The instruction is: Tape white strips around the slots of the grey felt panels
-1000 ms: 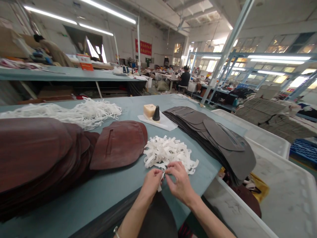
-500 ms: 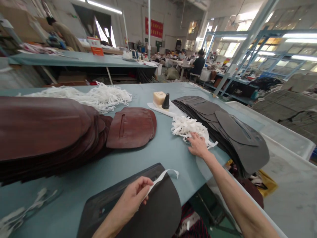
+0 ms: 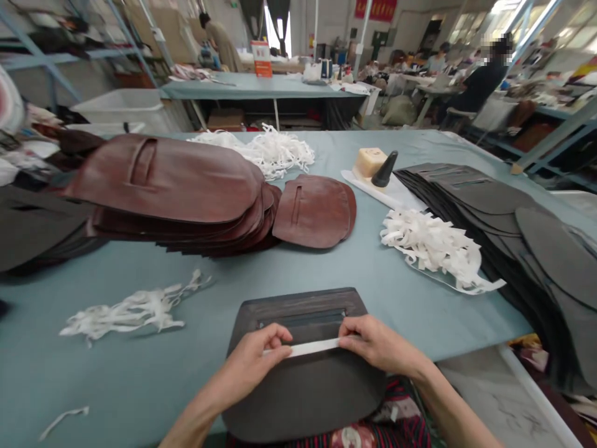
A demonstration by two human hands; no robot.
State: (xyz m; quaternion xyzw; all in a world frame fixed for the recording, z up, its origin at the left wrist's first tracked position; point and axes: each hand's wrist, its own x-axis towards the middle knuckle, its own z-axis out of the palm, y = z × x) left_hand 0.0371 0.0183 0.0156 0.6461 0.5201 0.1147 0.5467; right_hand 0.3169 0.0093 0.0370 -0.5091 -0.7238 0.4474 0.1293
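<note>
A white strip (image 3: 314, 347) is stretched level between my two hands, over a dark grey leather-like panel (image 3: 308, 398). The left end is pinched in my left hand (image 3: 261, 358), the right end in my right hand (image 3: 370, 341). Just above the strip, the panel has a long slot (image 3: 303, 317) with a zip-like edge. The panel lies at the table's near edge, partly over my lap. To the right sits a pile of white strips (image 3: 431, 249), beside a fanned stack of dark grey panels (image 3: 494, 224).
Brown panels (image 3: 186, 180) are stacked at left, with a smaller brown stack (image 3: 314, 211) beside them. Loose white strips (image 3: 130, 314) lie on the blue-green table (image 3: 209, 379). A yellowish block (image 3: 370, 162) and a black cone (image 3: 385, 169) stand at the back. Other people sit or stand farther off.
My right hand has left the pile of white strips and come to the panel, where it now grips the strip's other end. The panel lies straighter, and the view has turned left.
</note>
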